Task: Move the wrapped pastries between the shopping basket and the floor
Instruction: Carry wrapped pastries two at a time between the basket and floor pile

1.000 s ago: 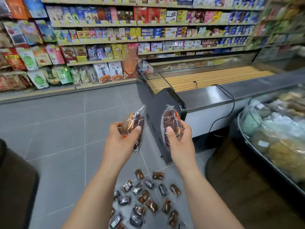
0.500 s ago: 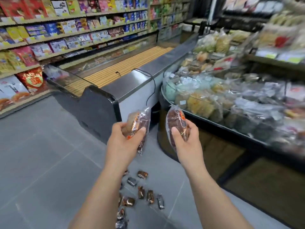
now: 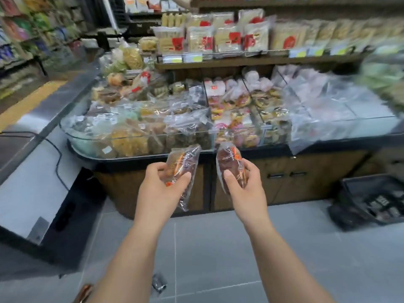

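As hands [image 3: 161, 190] [image 3: 246, 191] hold two pastries [image 3: 182, 161] [image 3: 229, 159], one basket [image 3: 369, 178]

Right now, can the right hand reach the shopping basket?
Probably not without stepping right and bending: nothing blocks the right hand, but the shopping basket sits on the floor far off.

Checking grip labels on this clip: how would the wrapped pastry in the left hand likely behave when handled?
Probably light: the left hand holds the wrapped pastry up in a simple pinch. Its clear film end hangs loose below the thumb, so likely floppy and slippery.
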A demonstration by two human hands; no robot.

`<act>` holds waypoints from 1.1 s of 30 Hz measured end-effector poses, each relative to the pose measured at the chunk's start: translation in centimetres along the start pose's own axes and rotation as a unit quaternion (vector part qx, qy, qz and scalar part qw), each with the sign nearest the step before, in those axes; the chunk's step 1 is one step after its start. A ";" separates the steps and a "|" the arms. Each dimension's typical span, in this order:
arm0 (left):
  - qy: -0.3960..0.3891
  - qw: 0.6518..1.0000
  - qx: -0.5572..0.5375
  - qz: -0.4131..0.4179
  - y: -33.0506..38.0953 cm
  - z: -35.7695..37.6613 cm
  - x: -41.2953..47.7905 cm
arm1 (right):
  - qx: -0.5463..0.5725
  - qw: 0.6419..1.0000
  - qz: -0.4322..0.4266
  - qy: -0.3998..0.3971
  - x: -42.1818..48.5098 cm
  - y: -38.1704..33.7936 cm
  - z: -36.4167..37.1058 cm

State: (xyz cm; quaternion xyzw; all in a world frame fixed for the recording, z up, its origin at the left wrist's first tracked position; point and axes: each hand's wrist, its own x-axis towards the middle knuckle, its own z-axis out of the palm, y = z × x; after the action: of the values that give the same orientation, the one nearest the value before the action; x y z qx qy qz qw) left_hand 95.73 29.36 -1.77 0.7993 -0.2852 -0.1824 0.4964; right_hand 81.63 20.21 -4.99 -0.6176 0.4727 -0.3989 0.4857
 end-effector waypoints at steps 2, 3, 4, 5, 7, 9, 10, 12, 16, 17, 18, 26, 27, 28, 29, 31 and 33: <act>-0.044 0.999 0.005 0.014 2.4 4.3 -1.1 | -0.003 0.999 0.012 0.042 0.9 1.2 -4.8; -0.065 0.998 0.005 0.020 3.5 6.5 -1.8 | -0.004 0.998 0.016 0.063 1.3 1.8 -7.3; -0.084 0.996 0.004 0.025 4.5 8.7 -2.6 | -0.003 0.997 0.020 0.081 1.6 2.4 -9.8; -0.102 0.994 0.003 0.030 5.5 10.9 -3.3 | -0.002 0.995 0.023 0.097 1.9 2.9 -12.3; -0.135 0.990 0.006 0.042 7.5 15.4 -5.1 | -0.009 0.991 0.033 0.127 2.3 3.9 -17.4; -0.163 0.985 0.008 0.053 9.5 19.6 -6.8 | -0.022 0.987 0.039 0.153 2.7 4.9 -22.2; -0.175 0.983 0.008 0.060 10.5 21.7 -7.7 | -0.031 0.985 0.041 0.165 2.8 5.3 -24.5; -0.192 0.979 0.009 0.070 12.6 25.8 -9.5 | -0.046 0.980 0.045 0.188 3.0 6.2 -29.1; -0.222 0.971 0.010 0.088 15.8 33.0 -12.8 | -0.059 0.972 0.053 0.220 3.6 7.9 -36.9; -0.231 0.969 0.010 0.091 16.5 34.6 -13.5 | -0.059 0.970 0.055 0.228 3.7 8.3 -38.5; -0.239 0.966 0.010 0.093 17.0 36.1 -14.1 | -0.057 0.969 0.057 0.235 3.8 8.7 -39.9; -0.289 0.953 0.022 0.084 21.5 46.8 -16.1 | -0.021 0.954 0.086 0.286 6.7 12.1 -49.0; -0.292 0.952 0.021 0.088 22.0 48.2 -15.9 | -0.018 0.951 0.089 0.295 7.6 12.6 -50.1; -0.296 0.950 0.018 0.093 22.6 49.6 -15.6 | -0.016 0.948 0.092 0.303 8.7 13.0 -51.2; -0.301 0.948 0.019 0.097 23.1 51.1 -15.1 | -0.019 0.945 0.098 0.311 10.0 13.5 -52.3; -0.312 0.944 0.022 0.105 24.0 54.1 -13.9 | -0.029 0.939 0.108 0.324 12.4 14.1 -54.3; -0.322 0.939 0.027 0.115 25.0 57.5 -12.6 | -0.039 0.934 0.117 0.334 15.2 14.8 -56.2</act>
State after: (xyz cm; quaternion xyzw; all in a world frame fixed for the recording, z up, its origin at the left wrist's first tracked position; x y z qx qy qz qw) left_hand 46.08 -10.91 -4.56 0.6726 -0.5247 -0.3641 0.3737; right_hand 28.78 -8.27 -7.15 -0.4077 0.6919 -0.5040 0.3180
